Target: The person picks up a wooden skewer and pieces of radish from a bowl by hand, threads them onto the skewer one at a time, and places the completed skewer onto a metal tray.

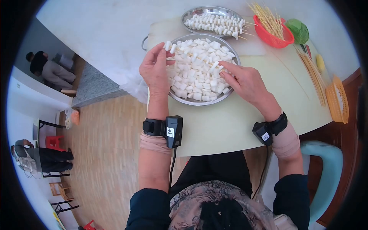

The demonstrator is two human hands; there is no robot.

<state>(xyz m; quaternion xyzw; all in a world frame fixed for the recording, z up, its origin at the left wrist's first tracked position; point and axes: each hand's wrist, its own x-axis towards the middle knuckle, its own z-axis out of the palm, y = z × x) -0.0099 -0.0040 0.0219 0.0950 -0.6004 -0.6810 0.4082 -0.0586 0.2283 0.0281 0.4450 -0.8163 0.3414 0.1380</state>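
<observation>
Left hand (154, 72) and right hand (245, 81) hold one skewer (204, 59).

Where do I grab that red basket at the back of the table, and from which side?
Pinch the near rim of the red basket, coming from your side. That edge looks unobstructed, while the yellowish bundle leans over its far edge and the leafy vegetable crowds its right.

A white sticker (170, 132) with the black sign "左" is on the black box (174, 124) at the left wrist (157, 110), near the middle of the frame. Another small sticker (265, 136) says "右". It is on the other black box (260, 130) at the right wrist (273, 110), right of the middle. I can read no other words.
</observation>
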